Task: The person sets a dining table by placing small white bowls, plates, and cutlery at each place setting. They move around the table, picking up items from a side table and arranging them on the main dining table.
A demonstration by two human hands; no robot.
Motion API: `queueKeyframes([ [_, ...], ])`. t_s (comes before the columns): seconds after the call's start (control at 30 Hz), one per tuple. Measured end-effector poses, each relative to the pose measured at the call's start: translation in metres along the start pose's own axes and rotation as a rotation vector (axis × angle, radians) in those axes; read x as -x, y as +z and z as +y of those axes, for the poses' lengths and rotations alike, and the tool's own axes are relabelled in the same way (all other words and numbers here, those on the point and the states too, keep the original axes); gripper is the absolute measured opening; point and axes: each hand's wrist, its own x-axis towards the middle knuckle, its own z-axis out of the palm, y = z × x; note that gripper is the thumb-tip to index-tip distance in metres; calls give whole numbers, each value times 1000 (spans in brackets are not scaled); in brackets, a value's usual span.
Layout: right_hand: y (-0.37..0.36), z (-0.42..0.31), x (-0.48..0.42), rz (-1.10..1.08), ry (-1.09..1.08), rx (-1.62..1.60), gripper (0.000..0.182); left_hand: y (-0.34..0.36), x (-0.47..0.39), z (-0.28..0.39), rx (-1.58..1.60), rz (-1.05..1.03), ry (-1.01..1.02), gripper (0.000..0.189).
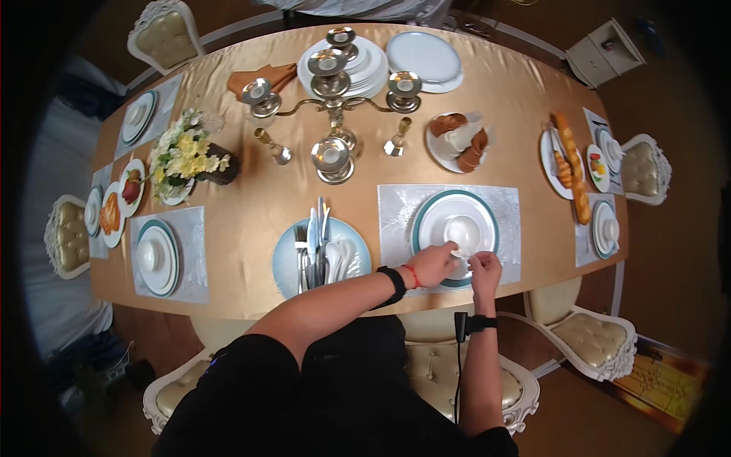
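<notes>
A small white bowl (464, 229) sits on a stack of white plates (428, 228) over a larger teal-rimmed plate (416, 221). Under them lies a silvery placemat (394, 205). My left hand (435, 264) is at the bowl's near side with its fingers bent. Close to its right, my right hand (485, 271) has its fingertips drawn together. A small white piece shows between the hands; its kind and which hand grips it are unclear. Left of the placemat, a pale blue plate (284, 257) holds metal forks and knives (311, 240) and white spoons (338, 260).
Beyond the setting stand a metal candelabrum (333, 157), a plate of folded napkins (457, 140) and stacked plates (374, 68). Flowers (191, 154) stand left; baguettes (571, 148) lie right. A tufted chair (431, 371) is at the near edge. A cable hangs from my right wrist.
</notes>
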Motion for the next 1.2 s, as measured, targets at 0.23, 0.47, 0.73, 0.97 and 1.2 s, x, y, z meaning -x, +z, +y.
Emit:
queueKeyframes([
  [0.23,43,-59,80,-302,40,-305,10,-41,46,20,-25,112,35,26],
  [0.47,175,-46,141,-658,-63,-55,8,-134,160,-15,-274,155,-246,17],
  [0.73,230,-48,187,-553,-218,334,14,-160,225,-65,-223,193,-237,17],
  [0.97,228,-29,201,-370,-236,499,21,-198,261,-92,-429,576,-274,28],
  [1.2,205,22,170,-75,-272,495,50,-223,273,-143,-192,437,-367,34],
])
